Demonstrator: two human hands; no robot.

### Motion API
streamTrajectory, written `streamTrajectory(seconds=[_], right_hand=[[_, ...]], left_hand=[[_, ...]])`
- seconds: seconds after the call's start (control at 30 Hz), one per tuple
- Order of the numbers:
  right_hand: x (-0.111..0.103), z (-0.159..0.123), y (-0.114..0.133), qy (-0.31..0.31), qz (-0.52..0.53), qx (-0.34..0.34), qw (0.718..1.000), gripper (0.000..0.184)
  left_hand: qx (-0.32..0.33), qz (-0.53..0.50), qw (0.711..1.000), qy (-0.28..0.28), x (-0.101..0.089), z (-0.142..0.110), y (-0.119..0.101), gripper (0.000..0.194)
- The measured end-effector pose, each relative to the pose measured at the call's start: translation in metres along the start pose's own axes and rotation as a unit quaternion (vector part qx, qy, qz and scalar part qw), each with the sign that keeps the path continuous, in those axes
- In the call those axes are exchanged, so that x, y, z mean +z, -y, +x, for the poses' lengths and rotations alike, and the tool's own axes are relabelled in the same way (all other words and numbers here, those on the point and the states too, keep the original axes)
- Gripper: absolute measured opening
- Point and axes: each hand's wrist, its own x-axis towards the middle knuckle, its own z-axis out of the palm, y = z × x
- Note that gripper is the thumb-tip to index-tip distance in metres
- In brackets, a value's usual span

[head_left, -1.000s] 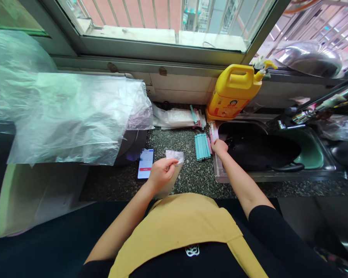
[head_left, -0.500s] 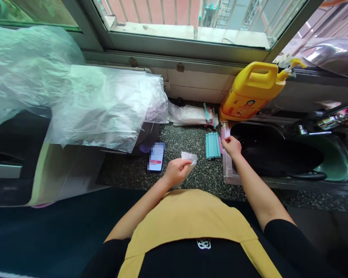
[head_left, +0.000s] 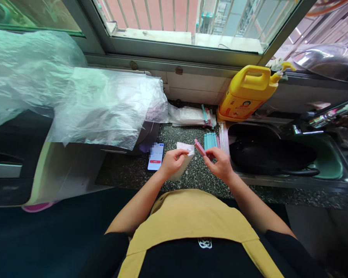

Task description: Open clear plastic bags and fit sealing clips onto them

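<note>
Pinched in my left hand [head_left: 171,162] is a small whitish plastic bag [head_left: 185,146], its top edge above my fingers and its body hanging below. My right hand [head_left: 220,164] grips a slim pink bag clip [head_left: 200,147] between thumb and fingers. The clip tilts up to the left, its far end close to the bag's upper right corner. Just behind my right hand lies a row of teal bag clips [head_left: 210,140] with pink at its right end; their lower ends are hidden.
A phone [head_left: 156,158] lies left of my left hand. Behind are a stack of clear bags [head_left: 188,115] with clips on it and a yellow pump jug [head_left: 245,92]. A sink holding a black wok [head_left: 266,156] is at right. Plastic sheeting [head_left: 104,104] covers things at left.
My right hand has come left from the sink's edge, bringing the pink clip over near the bag. My left hand has shifted slightly left and up, with more of the bag showing.
</note>
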Motion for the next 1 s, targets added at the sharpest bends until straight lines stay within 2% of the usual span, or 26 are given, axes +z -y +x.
streamTrajectory(seconds=[0.17,0.43,0.7,1.0], right_hand=[[0.008,-0.009,0.009,-0.031,-0.028,-0.093,0.995,0.004],[0.013,-0.022,0.006,-0.059,-0.084,-0.126,0.987,0.005],[0.009,-0.030,0.007,-0.065,-0.131,-0.145,0.978,0.006],[0.007,-0.034,0.010,-0.056,-0.102,-0.136,0.984,0.006]], left_hand=[[0.024,-0.042,0.999,0.011,-0.001,0.002,-0.008,0.026],[0.052,-0.061,0.995,0.054,-0.002,-0.002,-0.016,0.025],[-0.034,-0.118,0.991,0.057,0.005,-0.004,-0.013,0.053],[-0.073,-0.157,0.984,0.051,0.009,-0.008,-0.013,0.057]])
